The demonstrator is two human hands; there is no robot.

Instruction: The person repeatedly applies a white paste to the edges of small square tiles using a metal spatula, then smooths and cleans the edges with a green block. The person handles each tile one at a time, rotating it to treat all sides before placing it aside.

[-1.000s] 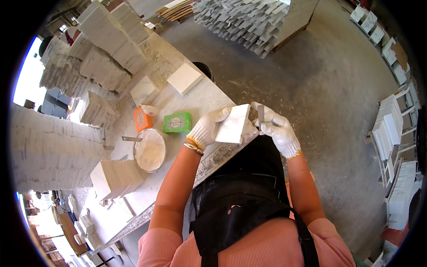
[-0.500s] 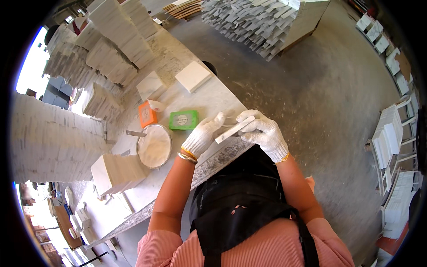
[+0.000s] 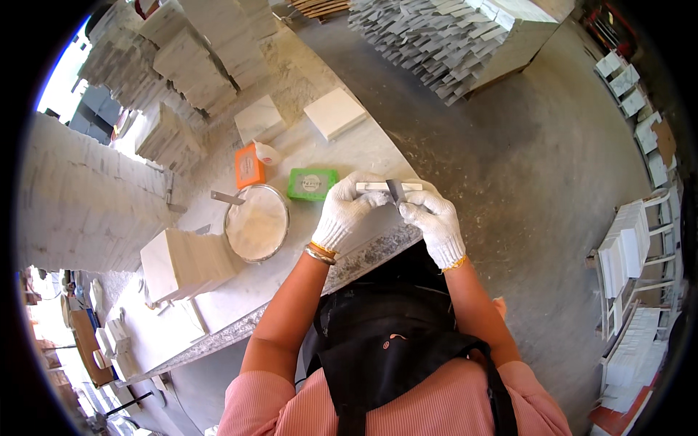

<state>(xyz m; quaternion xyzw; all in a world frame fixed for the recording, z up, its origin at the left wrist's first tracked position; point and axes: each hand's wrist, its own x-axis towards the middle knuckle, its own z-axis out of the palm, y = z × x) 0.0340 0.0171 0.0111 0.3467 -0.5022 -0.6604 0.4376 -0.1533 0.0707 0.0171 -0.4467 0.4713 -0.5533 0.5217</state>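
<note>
My left hand (image 3: 343,212), in a white knit glove, grips one end of a narrow white stone tile (image 3: 372,187), seen edge-on and level above the bench's edge. My right hand (image 3: 438,227), gloved likewise, is closed at the tile's other end. Between its thumb and fingers is a thin dark grey piece (image 3: 395,192) that lies across the tile's edge. Whether this is a blade or an abrasive sheet I cannot tell. Just left of my left hand lies a green box-shaped block (image 3: 313,184) on the bench.
The stone-topped bench (image 3: 287,283) holds a round tub of pale powder or paste (image 3: 256,225), a flat metal scraper (image 3: 227,198), an orange block (image 3: 249,167), a white tile (image 3: 334,113) and stone stacks (image 3: 87,196). Beyond stands a crate of grey stone strips (image 3: 429,47); racks (image 3: 625,247) stand right.
The tile has turned from slanted to level, and my left hand has closed on its end. A dark grey piece now shows in my right hand against the tile.
</note>
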